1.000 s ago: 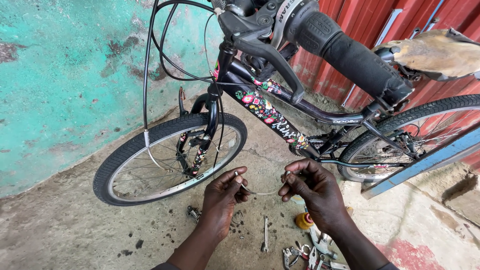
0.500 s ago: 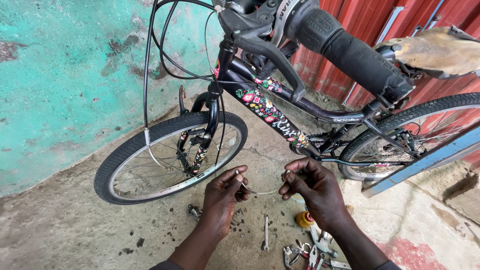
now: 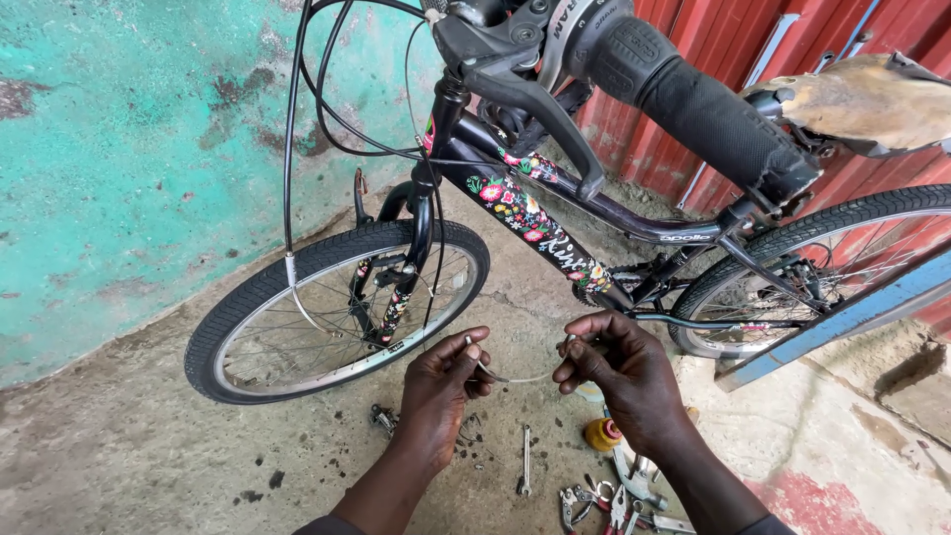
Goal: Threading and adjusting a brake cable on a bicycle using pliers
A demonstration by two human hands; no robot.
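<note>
A thin steel cable (image 3: 520, 377) runs between my two hands, sagging slightly in the middle. My left hand (image 3: 441, 386) pinches its left end between thumb and fingers. My right hand (image 3: 624, 372) pinches the right end. Both hands hover over the concrete floor just in front of a black bicycle (image 3: 555, 238) with flower decals on its frame. Its front wheel (image 3: 337, 312) stands just beyond my left hand. Black cables hang from the handlebar grip (image 3: 693, 109) and brake lever (image 3: 535, 99) at the top.
On the concrete below my hands lie a spanner (image 3: 524, 461), pliers and other tools (image 3: 614, 495), a small yellow item (image 3: 601, 434) and a small metal part (image 3: 384, 418). A turquoise wall (image 3: 129, 168) stands left, a red metal door (image 3: 733, 40) behind, a worn saddle (image 3: 872, 99) right.
Both hands stay on the cable with only slight finger movement. The view has shifted very little.
</note>
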